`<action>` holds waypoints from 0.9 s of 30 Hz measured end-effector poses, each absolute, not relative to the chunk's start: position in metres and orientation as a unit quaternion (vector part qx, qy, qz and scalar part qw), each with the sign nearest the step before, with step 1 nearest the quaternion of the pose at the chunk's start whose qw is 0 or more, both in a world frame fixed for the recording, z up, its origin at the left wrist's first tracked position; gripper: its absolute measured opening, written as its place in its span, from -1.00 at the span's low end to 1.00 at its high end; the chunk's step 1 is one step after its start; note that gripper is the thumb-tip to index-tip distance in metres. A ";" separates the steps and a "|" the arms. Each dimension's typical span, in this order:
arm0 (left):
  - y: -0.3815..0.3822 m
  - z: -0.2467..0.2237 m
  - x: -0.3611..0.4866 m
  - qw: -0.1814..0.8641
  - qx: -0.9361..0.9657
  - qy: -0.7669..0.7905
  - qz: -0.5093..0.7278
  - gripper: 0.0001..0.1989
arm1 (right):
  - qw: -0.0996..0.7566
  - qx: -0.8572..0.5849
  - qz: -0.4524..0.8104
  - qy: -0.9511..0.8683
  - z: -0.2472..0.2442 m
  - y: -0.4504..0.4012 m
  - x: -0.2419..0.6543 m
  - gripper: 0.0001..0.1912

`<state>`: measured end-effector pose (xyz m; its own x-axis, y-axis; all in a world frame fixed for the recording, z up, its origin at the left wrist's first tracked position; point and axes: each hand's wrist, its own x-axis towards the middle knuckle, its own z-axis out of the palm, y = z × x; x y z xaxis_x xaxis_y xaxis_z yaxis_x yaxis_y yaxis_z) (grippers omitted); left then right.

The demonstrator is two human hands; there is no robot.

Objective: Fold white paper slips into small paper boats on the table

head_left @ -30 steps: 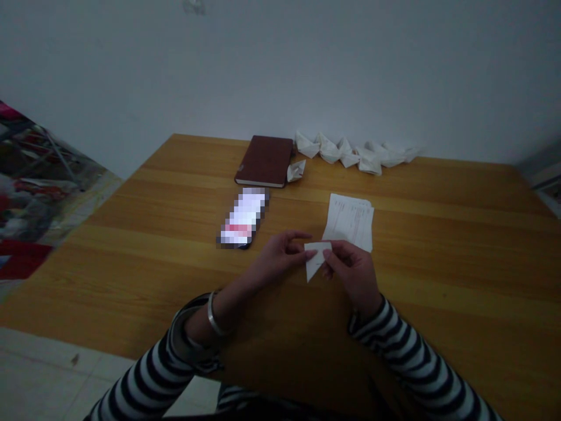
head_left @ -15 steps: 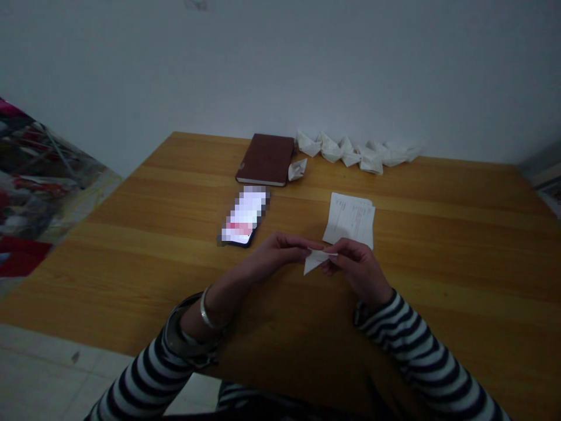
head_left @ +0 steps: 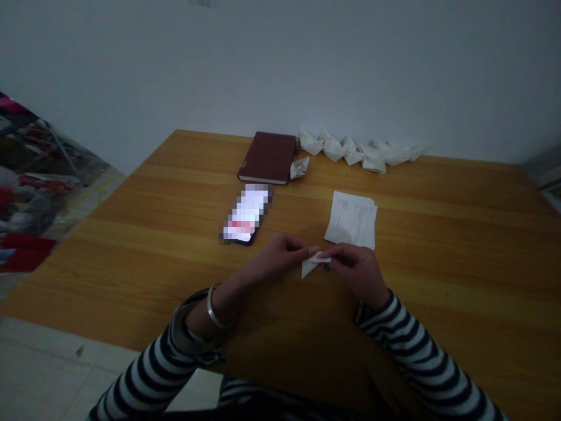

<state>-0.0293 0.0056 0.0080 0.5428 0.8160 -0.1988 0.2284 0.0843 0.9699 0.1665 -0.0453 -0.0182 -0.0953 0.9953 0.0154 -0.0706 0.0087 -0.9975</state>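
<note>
A small piece of folded white paper [head_left: 308,266] is held between both hands above the near middle of the wooden table. My left hand [head_left: 280,254] pinches its top edge from the left, thumb along the fold. From the other side my right hand [head_left: 356,264] grips the paper between thumb and fingers. One pointed corner hangs down at the lower left. Just beyond my right hand lies a stack of printed paper sheets [head_left: 352,219]. A phone [head_left: 246,213] with a lit, pixelated screen rests past my left hand.
A dark red notebook [head_left: 269,156] lies near the wall, with one folded paper piece [head_left: 299,168] at its right edge. Several folded white paper shapes [head_left: 350,151] form a row along the wall. The wooden table [head_left: 131,245] ends above a tiled floor at the near left.
My left fingertips have shifted slightly over the paper's top edge, and the paper has tilted a little. Both hands keep hold of it. The view has moved slightly.
</note>
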 end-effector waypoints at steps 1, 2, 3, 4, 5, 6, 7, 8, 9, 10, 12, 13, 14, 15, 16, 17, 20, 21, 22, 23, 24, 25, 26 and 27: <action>0.006 0.006 -0.030 0.606 0.645 0.410 0.218 -0.66 | 0.490 -0.457 0.533 -0.517 -0.019 -0.046 0.167 -0.92; 0.007 0.005 -0.031 0.600 0.655 0.412 0.204 -0.65 | 0.483 -0.458 0.533 -0.523 -0.020 -0.046 0.167 -0.92; 0.008 0.004 -0.031 0.595 0.664 0.412 0.189 -0.64 | 0.478 -0.456 0.537 -0.525 -0.021 -0.045 0.167 -0.91; 0.009 0.003 -0.032 0.581 0.669 0.420 0.193 -0.63 | 0.477 -0.450 0.546 -0.522 -0.020 -0.045 0.168 -0.89; 0.010 0.002 -0.031 0.566 0.675 0.429 0.199 -0.62 | 0.481 -0.441 0.559 -0.512 -0.020 -0.044 0.168 -0.86; 0.010 0.002 -0.031 0.550 0.681 0.438 0.203 -0.62 | 0.487 -0.433 0.572 -0.498 -0.019 -0.043 0.168 -0.83; 0.009 0.002 -0.030 0.535 0.687 0.445 0.209 -0.61 | 0.492 -0.430 0.584 -0.482 -0.018 -0.042 0.168 -0.79; 0.008 0.003 -0.028 0.519 0.695 0.448 0.215 -0.61 | 0.494 -0.434 0.591 -0.468 -0.018 -0.042 0.168 -0.77; 0.006 0.003 -0.027 0.504 0.705 0.448 0.220 -0.61 | 0.492 -0.445 0.591 -0.460 -0.017 -0.041 0.167 -0.75; 0.004 0.002 -0.025 0.486 0.717 0.446 0.225 -0.62 | 0.483 -0.463 0.585 -0.458 -0.017 -0.041 0.166 -0.74; -0.001 0.001 -0.020 0.452 0.740 0.443 0.229 -0.62 | 0.466 -0.500 0.568 -0.458 -0.019 -0.041 0.163 -0.71; -0.003 -0.001 -0.018 0.437 0.748 0.444 0.228 -0.62 | 0.463 -0.512 0.561 -0.457 -0.020 -0.042 0.161 -0.70; -0.005 -0.002 -0.017 0.428 0.752 0.447 0.226 -0.62 | 0.464 -0.520 0.555 -0.454 -0.021 -0.042 0.160 -0.69; -0.006 -0.004 -0.015 0.424 0.753 0.451 0.224 -0.62 | 0.467 -0.526 0.550 -0.451 -0.022 -0.043 0.159 -0.68; -0.007 -0.006 -0.014 0.424 0.749 0.456 0.224 -0.62 | 0.472 -0.529 0.542 -0.451 -0.023 -0.043 0.159 -0.68; -0.007 -0.007 -0.013 0.430 0.744 0.460 0.224 -0.61 | 0.477 -0.533 0.533 -0.452 -0.024 -0.044 0.158 -0.69; -0.004 -0.008 -0.013 0.481 0.719 0.437 0.245 -0.65 | 0.494 -0.552 0.513 -0.433 -0.024 -0.042 0.161 -0.69; -0.002 -0.008 -0.014 0.509 0.704 0.420 0.263 -0.66 | 0.500 -0.556 0.515 -0.418 -0.024 -0.040 0.163 -0.69; 0.000 -0.007 -0.015 0.540 0.682 0.405 0.283 -0.65 | 0.508 -0.558 0.519 -0.401 -0.023 -0.039 0.164 -0.69; 0.002 -0.006 -0.016 0.569 0.654 0.397 0.301 -0.62 | 0.518 -0.557 0.522 -0.385 -0.023 -0.038 0.165 -0.69; 0.003 -0.004 -0.017 0.599 0.625 0.394 0.309 -0.57 | 0.529 -0.554 0.523 -0.373 -0.023 -0.037 0.166 -0.69; 0.004 -0.004 -0.017 0.630 0.599 0.392 0.302 -0.53 | 0.542 -0.550 0.520 -0.365 -0.023 -0.037 0.166 -0.70; 0.005 -0.003 -0.018 0.663 0.576 0.385 0.284 -0.51 | 0.554 -0.545 0.516 -0.361 -0.022 -0.036 0.166 -0.72; 0.005 -0.003 -0.018 0.696 0.558 0.372 0.258 -0.48 | 0.563 -0.540 0.511 -0.360 -0.023 -0.037 0.165 -0.74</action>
<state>-0.0176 0.0046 -0.0032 0.5905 0.7735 -0.2301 0.0562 0.2450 0.9679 0.1648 -0.0366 -0.0225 0.2179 0.9649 -0.1467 -0.1870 -0.1062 -0.9766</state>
